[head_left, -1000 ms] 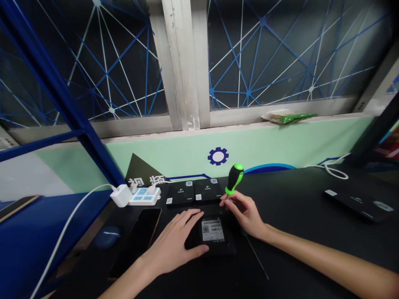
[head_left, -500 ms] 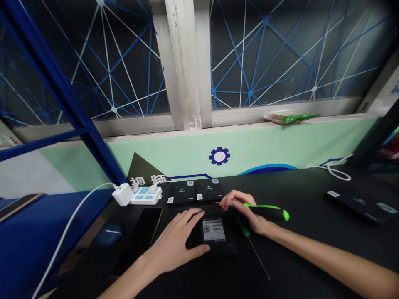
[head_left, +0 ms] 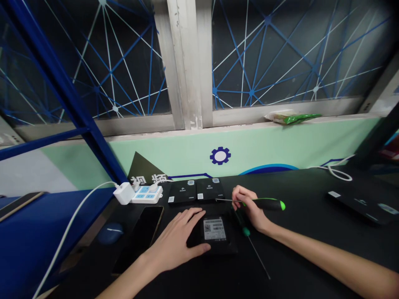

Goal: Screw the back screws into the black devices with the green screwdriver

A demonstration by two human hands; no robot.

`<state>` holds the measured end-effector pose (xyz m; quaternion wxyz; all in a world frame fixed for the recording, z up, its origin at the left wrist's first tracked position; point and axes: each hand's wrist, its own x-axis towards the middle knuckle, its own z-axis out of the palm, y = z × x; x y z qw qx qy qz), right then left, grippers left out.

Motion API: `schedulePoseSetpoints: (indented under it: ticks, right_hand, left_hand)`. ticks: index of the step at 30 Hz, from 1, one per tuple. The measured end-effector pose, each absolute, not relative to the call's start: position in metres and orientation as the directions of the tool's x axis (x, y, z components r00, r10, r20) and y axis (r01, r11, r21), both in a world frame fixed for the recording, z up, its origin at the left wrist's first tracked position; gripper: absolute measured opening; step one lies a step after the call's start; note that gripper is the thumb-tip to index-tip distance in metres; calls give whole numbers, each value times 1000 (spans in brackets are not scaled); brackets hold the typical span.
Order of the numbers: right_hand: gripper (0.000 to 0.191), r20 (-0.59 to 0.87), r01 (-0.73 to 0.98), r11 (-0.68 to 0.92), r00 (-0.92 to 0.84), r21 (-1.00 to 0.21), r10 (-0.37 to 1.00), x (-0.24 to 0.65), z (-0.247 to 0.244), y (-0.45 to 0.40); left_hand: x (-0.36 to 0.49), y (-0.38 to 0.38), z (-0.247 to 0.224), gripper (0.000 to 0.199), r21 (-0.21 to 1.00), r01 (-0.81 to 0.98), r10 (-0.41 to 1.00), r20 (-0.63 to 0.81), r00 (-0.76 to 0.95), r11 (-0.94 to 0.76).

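Observation:
My left hand [head_left: 177, 238] lies with spread fingers along the left side of a black box-shaped device [head_left: 230, 247], its thumb at the near edge. A white printed label [head_left: 214, 229] faces up on the device. Closed around a black-and-green screwdriver [head_left: 268, 204], my right hand [head_left: 249, 209] is just beyond and right of the device. The metal shaft points left, its tip near the far boxes. Below that hand lies a second screwdriver with a green handle [head_left: 246, 231], its shaft toward me; part of its handle is hidden in shadow and by the hand.
Two flat black boxes, a left one [head_left: 182, 192] and a right one [head_left: 210, 189], lie near the wall beside a white power strip [head_left: 147, 194]. A phone [head_left: 146, 224] and blue mouse [head_left: 110, 234] are at left. Another black box [head_left: 363, 206] lies far right.
My right hand has shifted a little to the right and its fingers have slid back along the screwdriver, so more of the shaft shows. My left hand stays on the device.

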<state>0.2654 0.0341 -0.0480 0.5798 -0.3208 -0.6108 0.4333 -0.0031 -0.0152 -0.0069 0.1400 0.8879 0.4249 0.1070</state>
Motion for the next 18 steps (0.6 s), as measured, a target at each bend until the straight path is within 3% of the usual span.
schedulePoseSetpoints:
  ticks: [10, 18]
  right_hand:
    - [34, 293, -105, 283, -97, -953, 951, 263, -42, 34]
    - [34, 297, -428, 191, -196, -883, 934, 266, -50, 38]
  left_hand:
    - [-3, -16, -7, 69, 334, 732, 789, 64, 612, -594]
    - [-2, -15, -8, 73, 321, 737, 787, 47, 615, -595]
